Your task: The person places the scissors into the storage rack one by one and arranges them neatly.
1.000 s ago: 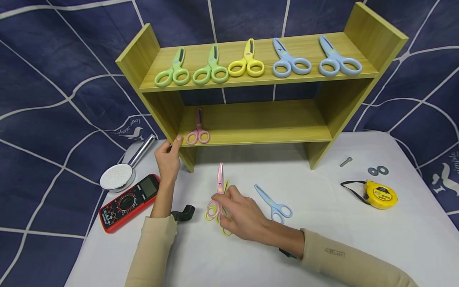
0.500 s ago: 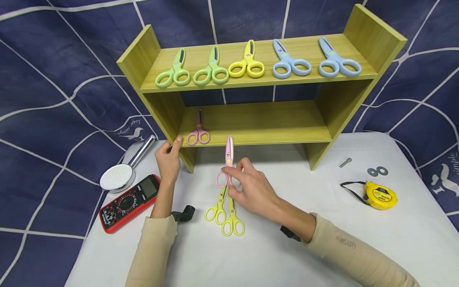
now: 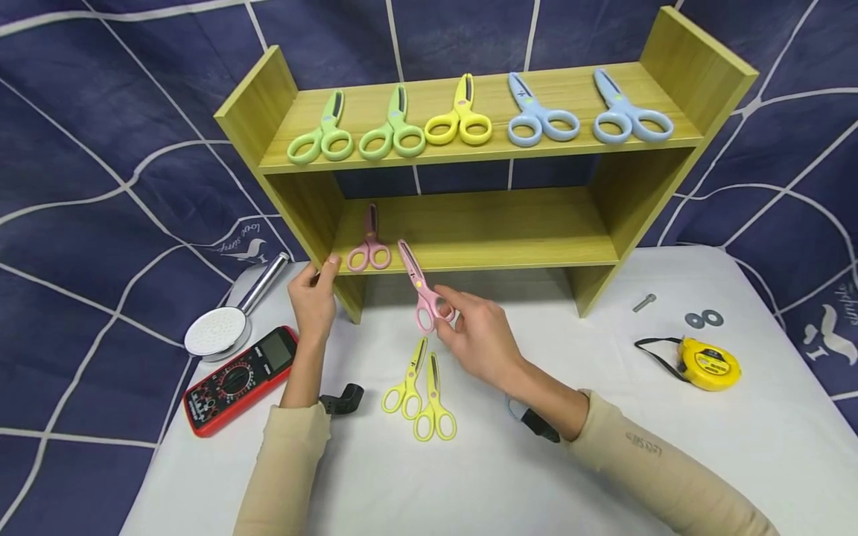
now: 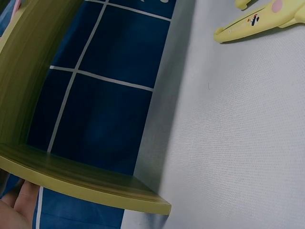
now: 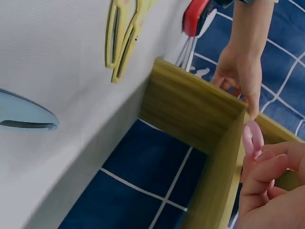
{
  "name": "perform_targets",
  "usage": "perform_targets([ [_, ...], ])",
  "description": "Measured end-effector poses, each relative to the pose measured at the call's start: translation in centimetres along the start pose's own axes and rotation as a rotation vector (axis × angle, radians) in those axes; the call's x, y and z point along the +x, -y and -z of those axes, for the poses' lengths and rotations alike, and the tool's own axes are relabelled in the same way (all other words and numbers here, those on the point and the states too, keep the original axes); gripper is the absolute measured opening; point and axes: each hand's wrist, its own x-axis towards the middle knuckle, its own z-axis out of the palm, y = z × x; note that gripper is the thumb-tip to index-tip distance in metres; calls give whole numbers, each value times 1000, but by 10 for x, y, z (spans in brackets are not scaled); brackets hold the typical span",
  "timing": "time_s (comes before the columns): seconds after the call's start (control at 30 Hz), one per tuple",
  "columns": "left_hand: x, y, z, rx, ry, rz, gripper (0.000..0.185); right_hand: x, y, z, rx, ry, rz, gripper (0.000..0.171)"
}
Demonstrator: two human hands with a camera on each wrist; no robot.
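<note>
Right grip (image 3: 479, 335) pinches the pink scissors (image 3: 415, 277) by the handle end, thumb against fingertip; the blades slant toward eleven o'clock, and whether their tip touches the front edge of the lower shelf (image 3: 496, 231) I cannot tell. Left grip (image 3: 315, 301), at nine o'clock from the right, holds the shelf unit (image 3: 310, 201) at its left upright.

At ten o'clock from the held scissors, a second pink pair (image 3: 371, 240) lies on the lower shelf, near its left end. Toward twelve o'clock, the top shelf (image 3: 576, 85) carries a row of two green pairs (image 3: 328, 128), one yellow pair (image 3: 461, 113) and two blue pairs (image 3: 532, 109).

So shelving the scissors looks past halfway: six pairs lie up, one is in hand. Three seem left on the table (image 3: 375, 484): two slim yellow pairs (image 3: 410, 381) at six o'clock, and a light-blue pair (image 5: 24, 110) toward five, mostly hidden by the right forearm in the head view.

Farther out, the meter (image 3: 241, 380) at eight o'clock and the tape measure (image 3: 709, 363) at three look uninvolved.
</note>
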Motion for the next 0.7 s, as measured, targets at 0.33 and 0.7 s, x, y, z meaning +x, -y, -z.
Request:
perform_targets([
  [0.33, 1, 1, 2, -8, 18, 3, 10, 15, -4, 6, 126, -101, -100, 33],
  [0.7, -10, -33, -2, 8, 38, -8, 13, 43, -16, 2, 78, -16, -171, 43],
])
